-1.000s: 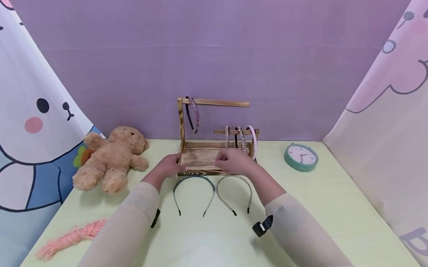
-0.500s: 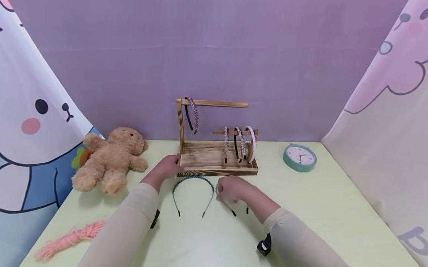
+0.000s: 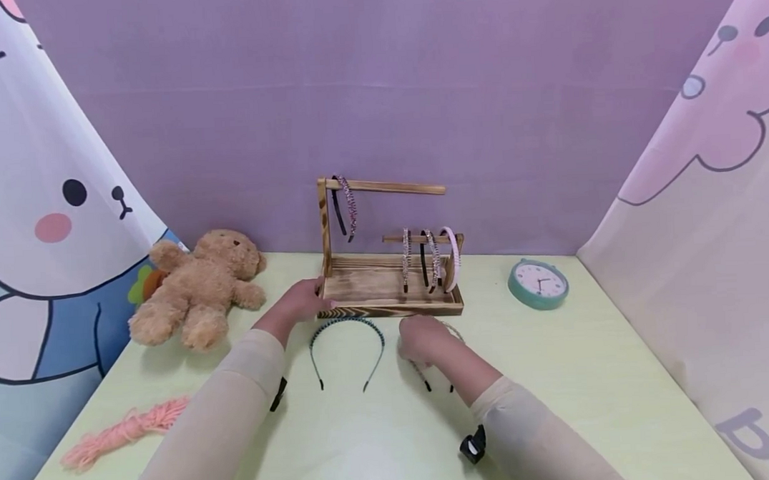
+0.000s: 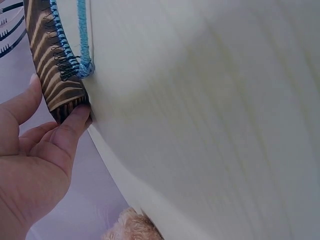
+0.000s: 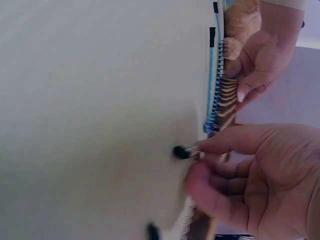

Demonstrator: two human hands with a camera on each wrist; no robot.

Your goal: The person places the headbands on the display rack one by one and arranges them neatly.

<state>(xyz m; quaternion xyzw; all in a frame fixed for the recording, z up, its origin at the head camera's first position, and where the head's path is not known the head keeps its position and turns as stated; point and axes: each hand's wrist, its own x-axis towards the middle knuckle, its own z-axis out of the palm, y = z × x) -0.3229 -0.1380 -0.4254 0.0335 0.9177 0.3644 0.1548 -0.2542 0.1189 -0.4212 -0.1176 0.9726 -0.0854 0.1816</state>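
Note:
My left hand (image 3: pixel 299 299) grips the left front corner of a wooden headband rack (image 3: pixel 360 282), thumb on one side and fingertips on the other in the left wrist view. My right hand (image 3: pixel 427 340) pinches a pale beaded headband (image 3: pixel 456 331) by one arm, near a black end tip (image 5: pixel 181 152) in the right wrist view. The hand hides much of its arch. To its left, a teal beaded headband (image 3: pixel 346 319) lies on the table before the rack. A sparkly pink-purple headband (image 3: pixel 351 209) hangs from the upper bar; several others, including a pink one (image 3: pixel 456 262), hang from the lower bar.
A brown teddy bear (image 3: pixel 206 294) lies left of the rack, with a bundle of pink yarn (image 3: pixel 131 430) nearer the front. At the right is a teal clock (image 3: pixel 539 285). A purple backdrop (image 3: pixel 379 125) stands behind the table.
My right hand has come down from the rack's tray to the pale headband and taken hold of it. That headband has shifted slightly right. My left hand stays on the rack corner.

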